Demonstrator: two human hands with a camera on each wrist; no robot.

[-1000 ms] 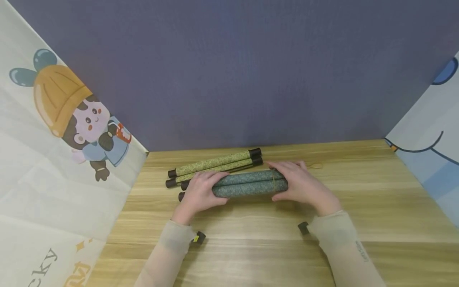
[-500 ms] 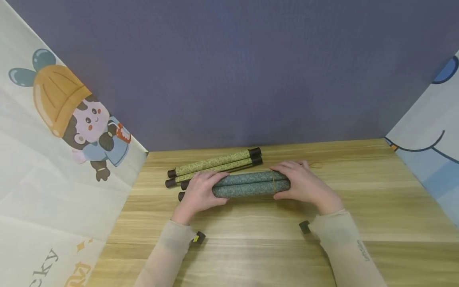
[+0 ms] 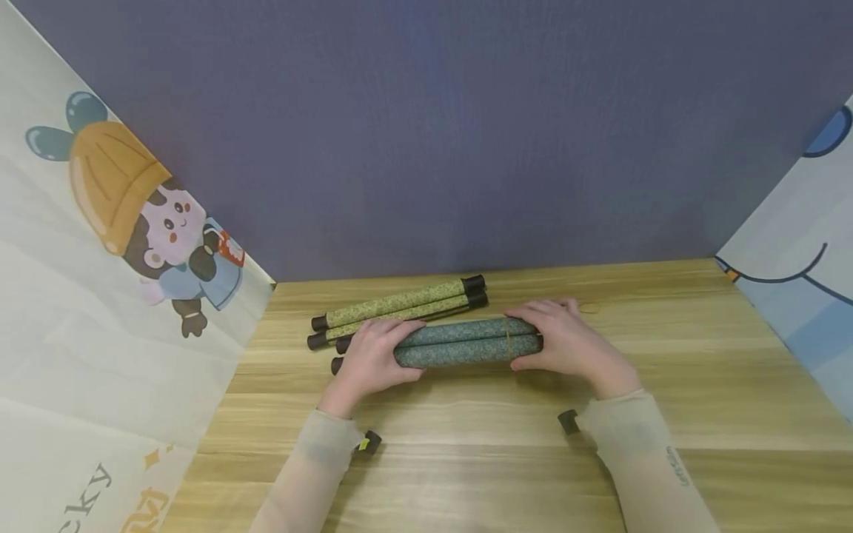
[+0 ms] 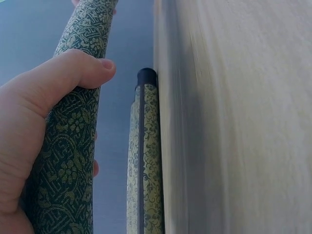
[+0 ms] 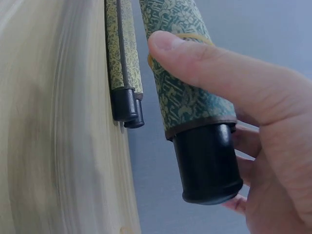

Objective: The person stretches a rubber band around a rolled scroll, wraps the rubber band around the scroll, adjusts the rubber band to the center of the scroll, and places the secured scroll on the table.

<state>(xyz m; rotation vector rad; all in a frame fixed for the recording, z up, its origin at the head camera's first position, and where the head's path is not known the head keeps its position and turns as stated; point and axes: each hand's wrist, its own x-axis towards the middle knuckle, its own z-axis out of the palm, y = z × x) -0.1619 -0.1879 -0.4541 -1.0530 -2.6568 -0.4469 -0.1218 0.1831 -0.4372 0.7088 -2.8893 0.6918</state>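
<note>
Backdrop [image 3: 426,133]: plain blue-grey, standing along the far edge of the desk [image 3: 466,444].
Desk: wood-grained, its side edges spreading toward the viewer.
Side panels: a white left panel [image 3: 53,311] with a printed cartoon figure [image 3: 156,222] in an orange hat, and a white-and-blue right panel [image 3: 816,244], along the desk's left and right edges.
Sleeves [image 3: 320,444]: pale, one on each arm.
Teal scrolls [image 3: 466,352]: two patterned rolls side by side, apart from the desk in the wrist views, in front of the middle of its far edge.
Yellow-green scrolls [image 3: 393,301]: two, side by side on the desk near its far edge, left of the middle, slanting, right ends closest to that edge.
Right hand [image 3: 566,340]: holding the teal scrolls' right end, thumb on the near side, fingers behind.
Left hand [image 3: 376,355]: holding their left part, thumb on the near side, fingers over the far side.
Black caps [image 5: 207,163]: on the scroll ends.
Band [image 3: 509,339]: thin, yellowish, around the teal scrolls near their right end, under the right thumb.
Loose band [image 3: 589,308]: a thin loop near the far edge, beyond the right hand.
</note>
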